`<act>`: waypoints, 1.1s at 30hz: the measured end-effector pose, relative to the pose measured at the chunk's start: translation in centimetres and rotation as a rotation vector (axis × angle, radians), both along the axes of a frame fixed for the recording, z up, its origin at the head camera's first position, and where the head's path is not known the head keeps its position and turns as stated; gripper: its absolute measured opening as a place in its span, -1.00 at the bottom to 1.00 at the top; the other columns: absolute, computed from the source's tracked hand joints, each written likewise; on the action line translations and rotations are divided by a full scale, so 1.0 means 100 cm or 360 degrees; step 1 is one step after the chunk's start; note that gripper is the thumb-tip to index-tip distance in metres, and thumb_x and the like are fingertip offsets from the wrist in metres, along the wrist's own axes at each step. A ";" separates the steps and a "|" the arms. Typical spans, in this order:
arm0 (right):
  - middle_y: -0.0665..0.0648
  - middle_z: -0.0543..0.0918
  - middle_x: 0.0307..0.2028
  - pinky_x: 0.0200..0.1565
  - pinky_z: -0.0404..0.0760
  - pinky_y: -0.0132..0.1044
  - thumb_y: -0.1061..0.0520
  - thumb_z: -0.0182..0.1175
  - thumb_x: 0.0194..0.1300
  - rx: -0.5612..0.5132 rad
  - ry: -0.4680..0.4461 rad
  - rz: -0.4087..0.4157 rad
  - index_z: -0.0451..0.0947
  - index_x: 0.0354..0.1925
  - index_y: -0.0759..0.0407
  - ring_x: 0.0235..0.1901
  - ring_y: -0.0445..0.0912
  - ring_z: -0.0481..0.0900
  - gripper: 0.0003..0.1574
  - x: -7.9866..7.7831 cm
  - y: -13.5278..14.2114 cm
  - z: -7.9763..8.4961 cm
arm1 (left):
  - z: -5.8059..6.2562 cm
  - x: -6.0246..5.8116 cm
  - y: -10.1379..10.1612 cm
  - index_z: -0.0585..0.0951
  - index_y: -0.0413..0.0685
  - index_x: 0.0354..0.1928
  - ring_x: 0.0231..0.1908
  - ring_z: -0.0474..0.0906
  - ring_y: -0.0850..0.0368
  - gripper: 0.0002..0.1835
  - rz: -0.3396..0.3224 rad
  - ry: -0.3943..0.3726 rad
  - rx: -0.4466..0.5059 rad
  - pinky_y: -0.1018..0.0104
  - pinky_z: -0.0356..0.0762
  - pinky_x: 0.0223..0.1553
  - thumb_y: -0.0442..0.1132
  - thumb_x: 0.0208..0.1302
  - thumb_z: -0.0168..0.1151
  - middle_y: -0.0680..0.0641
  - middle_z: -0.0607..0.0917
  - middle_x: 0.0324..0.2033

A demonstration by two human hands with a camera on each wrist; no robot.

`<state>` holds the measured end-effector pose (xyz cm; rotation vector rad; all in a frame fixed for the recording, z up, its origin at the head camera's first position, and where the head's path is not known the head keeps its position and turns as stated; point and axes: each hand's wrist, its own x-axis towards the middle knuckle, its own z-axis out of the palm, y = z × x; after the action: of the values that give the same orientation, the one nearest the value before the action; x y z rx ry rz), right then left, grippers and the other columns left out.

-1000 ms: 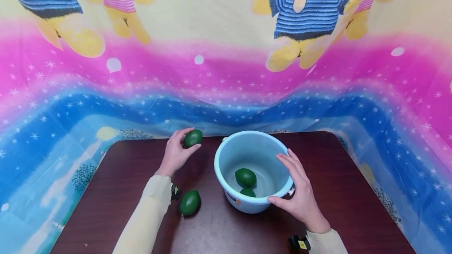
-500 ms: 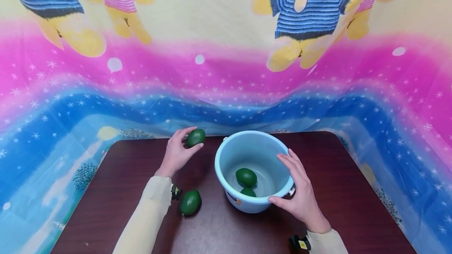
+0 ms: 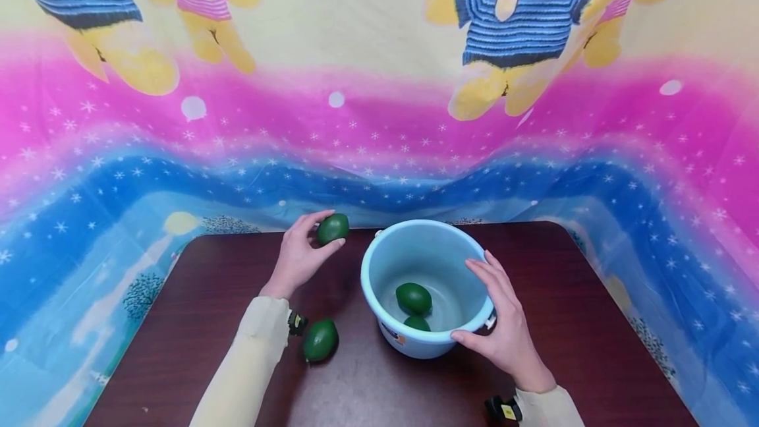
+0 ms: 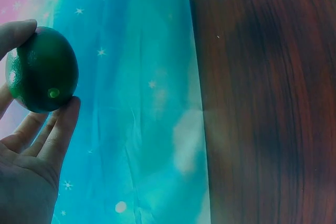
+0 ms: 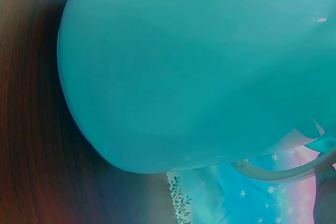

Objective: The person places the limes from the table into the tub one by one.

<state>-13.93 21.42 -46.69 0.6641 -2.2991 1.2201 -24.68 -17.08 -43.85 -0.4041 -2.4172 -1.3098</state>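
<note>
My left hand point(image 3: 299, 256) holds a glossy, dark green, egg-shaped fruit point(image 3: 333, 229) between thumb and fingertips, over the far left of the table. In the left wrist view a pale round stem spot shows on that fruit point(image 4: 44, 72). My right hand point(image 3: 504, 318) grips the rim of a light blue bucket point(image 3: 370, 288) at its right side, thumb at the front and fingers over the edge. Inside the bucket lie two similar green fruits, one point(image 3: 413, 298) plainly seen, the other point(image 3: 417, 323) partly hidden by the near rim. Another green fruit point(image 3: 320, 341) lies beside my left wrist.
The dark brown wooden table point(image 3: 196, 321) has rounded far corners. Behind and around it hangs a colourful cloth point(image 3: 367, 117) with teddy bears and snowflakes. The bucket's curved handle point(image 5: 283, 174) shows in the right wrist view.
My left hand has shifted the held fruit slightly right and up, a little nearer the bucket. The right hand, bucket and other fruits stay put.
</note>
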 end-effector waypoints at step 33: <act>0.06 0.33 0.44 0.26 0.29 -0.41 0.02 0.71 -0.26 0.0012 -0.0008 -0.0012 0.33 0.50 0.01 0.52 0.10 -0.01 0.34 0.000 0.000 0.000 | 0.026 0.010 0.014 0.57 0.32 0.32 0.00 0.57 0.16 -0.35 -0.0080 0.0161 0.0021 0.18 0.67 -0.07 -0.04 0.17 0.55 0.08 0.58 0.10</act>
<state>-13.89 21.41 -46.66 0.6547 -2.3096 1.2118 -23.72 -15.68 -41.21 -0.5183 -2.3282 -1.2932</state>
